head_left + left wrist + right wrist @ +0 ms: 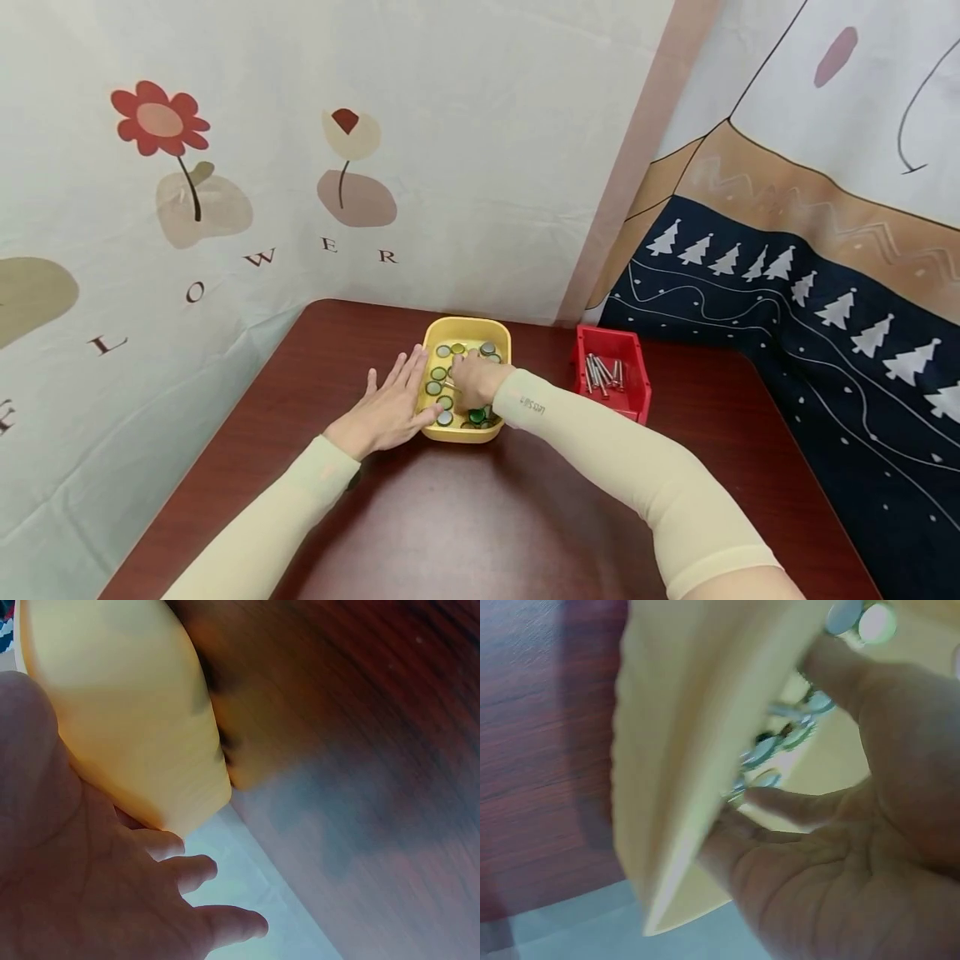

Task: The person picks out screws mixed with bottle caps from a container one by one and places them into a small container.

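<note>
A yellow tray [467,323] stands toward the far side of the table and contains several bottle caps [438,373]. Against the tray's left side rests my left hand [386,410], fingers extended and thumb at the near corner; the left wrist view shows the palm beside the yellow wall [135,712]. My right hand [474,379] reaches down into the tray among the caps. In the right wrist view its thumb and forefinger are apart, with caps [799,735] and a metal bolt [784,710] visible between them. The tray wall partly hides the fingertips.
To the right of the tray, a red bin [636,375] contains several metal bolts [600,375]. The dark wooden table [465,517] extends toward me. Printed cloths [480,150] hang behind the table and along its right side.
</note>
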Action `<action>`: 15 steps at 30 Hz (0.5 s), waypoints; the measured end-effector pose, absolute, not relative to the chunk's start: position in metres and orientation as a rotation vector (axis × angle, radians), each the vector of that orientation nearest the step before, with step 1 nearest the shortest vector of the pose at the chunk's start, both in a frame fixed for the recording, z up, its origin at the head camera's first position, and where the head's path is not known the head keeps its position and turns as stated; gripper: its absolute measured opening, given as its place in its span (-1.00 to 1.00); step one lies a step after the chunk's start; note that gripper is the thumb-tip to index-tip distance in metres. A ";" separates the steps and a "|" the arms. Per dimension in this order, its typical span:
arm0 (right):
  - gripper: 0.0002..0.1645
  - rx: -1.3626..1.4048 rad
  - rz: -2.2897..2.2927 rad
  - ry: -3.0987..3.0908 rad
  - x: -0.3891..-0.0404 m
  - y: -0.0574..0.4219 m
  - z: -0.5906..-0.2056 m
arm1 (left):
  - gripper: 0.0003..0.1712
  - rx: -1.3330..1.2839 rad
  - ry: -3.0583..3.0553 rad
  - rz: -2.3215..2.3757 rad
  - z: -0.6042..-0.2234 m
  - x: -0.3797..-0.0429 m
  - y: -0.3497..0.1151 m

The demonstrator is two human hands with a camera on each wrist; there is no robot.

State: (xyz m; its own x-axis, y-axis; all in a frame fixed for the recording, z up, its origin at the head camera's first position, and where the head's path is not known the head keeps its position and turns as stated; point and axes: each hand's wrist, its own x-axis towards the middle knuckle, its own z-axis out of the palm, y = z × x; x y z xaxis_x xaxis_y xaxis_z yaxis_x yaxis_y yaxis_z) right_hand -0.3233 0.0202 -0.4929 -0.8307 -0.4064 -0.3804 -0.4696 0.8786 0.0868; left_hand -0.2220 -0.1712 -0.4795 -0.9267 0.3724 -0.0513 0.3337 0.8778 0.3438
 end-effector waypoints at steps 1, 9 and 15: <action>0.15 -0.666 0.234 2.708 -0.329 0.023 -0.497 | 0.17 0.554 2.933 0.509 -0.480 -0.222 -0.171; -0.11 -0.721 0.082 2.705 -0.314 0.031 -0.467 | 0.16 0.561 2.930 0.523 -0.479 -0.222 -0.170; -0.07 -0.735 0.040 2.684 -0.306 0.035 -0.453 | 0.17 0.561 2.942 0.510 -0.478 -0.222 -0.170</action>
